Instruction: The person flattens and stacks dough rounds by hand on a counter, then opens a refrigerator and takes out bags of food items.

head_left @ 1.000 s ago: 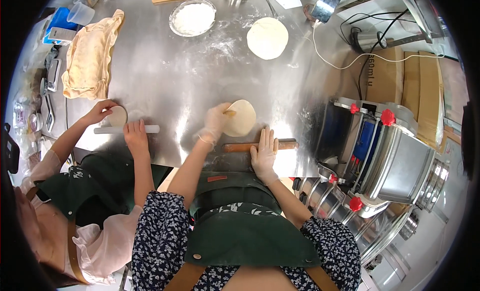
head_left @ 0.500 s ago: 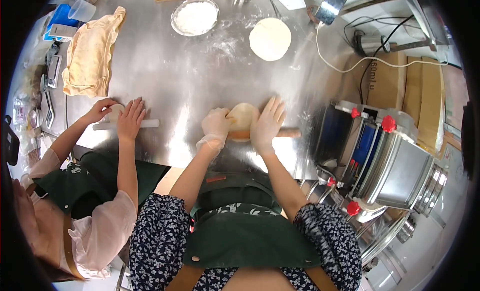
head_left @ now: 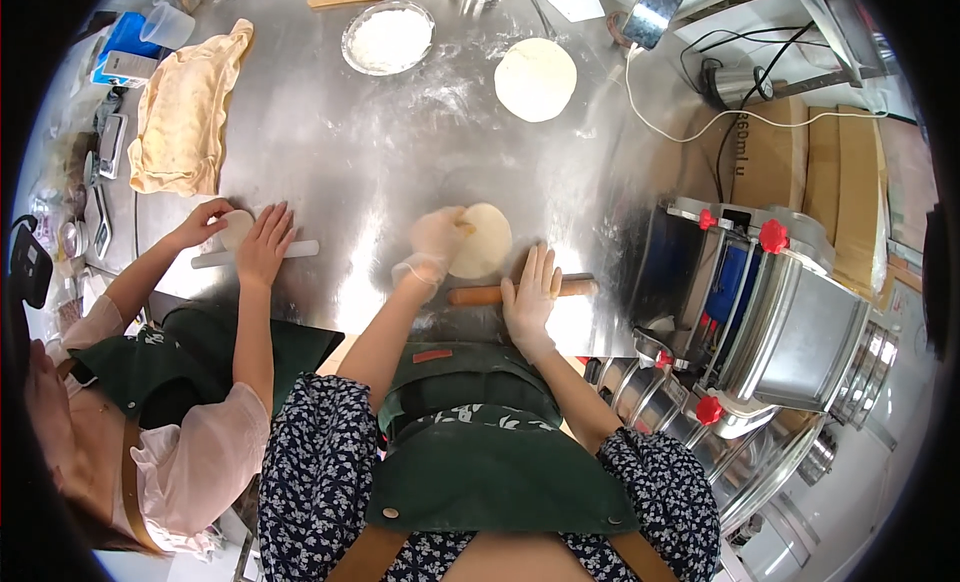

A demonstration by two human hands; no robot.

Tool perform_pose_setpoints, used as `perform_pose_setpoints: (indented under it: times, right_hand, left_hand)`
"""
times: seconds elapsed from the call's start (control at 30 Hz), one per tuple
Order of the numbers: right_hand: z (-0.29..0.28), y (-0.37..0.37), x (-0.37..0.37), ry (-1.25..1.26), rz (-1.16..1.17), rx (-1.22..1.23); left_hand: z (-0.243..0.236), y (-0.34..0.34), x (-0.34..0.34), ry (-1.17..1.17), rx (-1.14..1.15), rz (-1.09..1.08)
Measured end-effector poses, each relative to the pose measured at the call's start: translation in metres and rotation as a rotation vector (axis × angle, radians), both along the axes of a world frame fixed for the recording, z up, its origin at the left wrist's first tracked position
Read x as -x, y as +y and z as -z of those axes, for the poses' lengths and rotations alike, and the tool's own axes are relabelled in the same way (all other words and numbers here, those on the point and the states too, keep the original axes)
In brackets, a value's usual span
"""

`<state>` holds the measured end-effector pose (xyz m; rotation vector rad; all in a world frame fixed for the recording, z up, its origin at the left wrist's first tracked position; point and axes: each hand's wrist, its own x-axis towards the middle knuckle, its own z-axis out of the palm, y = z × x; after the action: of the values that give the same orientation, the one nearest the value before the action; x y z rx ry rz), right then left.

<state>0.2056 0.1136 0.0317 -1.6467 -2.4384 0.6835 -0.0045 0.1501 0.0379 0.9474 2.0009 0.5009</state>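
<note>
A round, flat piece of dough (head_left: 483, 240) lies on the steel table in front of me. My left hand (head_left: 437, 237), in a clear glove and slightly blurred, pinches its left edge. Just on the near side of the dough, a brown wooden rolling pin (head_left: 480, 295) lies crosswise. My right hand (head_left: 533, 295), also gloved, rests flat on the pin with its fingers stretched out, close to the dough's lower right edge. Farther off lies a larger dough round (head_left: 536, 80). Near it stands a bowl of white flour (head_left: 389, 39).
At my left a co-worker's hands (head_left: 237, 237) work a small dough round with a white rolling pin (head_left: 302, 249). A large folded dough sheet (head_left: 180, 122) lies beyond them. A metal machine with red knobs (head_left: 790, 312) and cardboard boxes (head_left: 768, 162) bound the right side.
My right hand and the rolling pin have come toward me, off the dough, so its whole near edge shows. My left hand still has hold of the dough's edge.
</note>
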Motion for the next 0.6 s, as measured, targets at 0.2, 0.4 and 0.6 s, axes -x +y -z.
perform_pose_setpoints:
  times: [0.2, 0.4, 0.6]
  right_hand:
    - [-0.005, 0.097, 0.064, -0.106, 0.08, -0.205]
    - [-0.003, 0.088, 0.059, -0.23, 0.108, -0.166]
    - [0.005, 0.066, 0.05, -0.072, 0.121, -0.259]
  left_hand:
    - [-0.004, 0.011, -0.017, 0.016, 0.064, 0.037]
    - [-0.002, -0.019, -0.023, 0.152, 0.141, -0.034]
    - [0.02, -0.027, -0.029, 0.008, -0.047, -0.199]
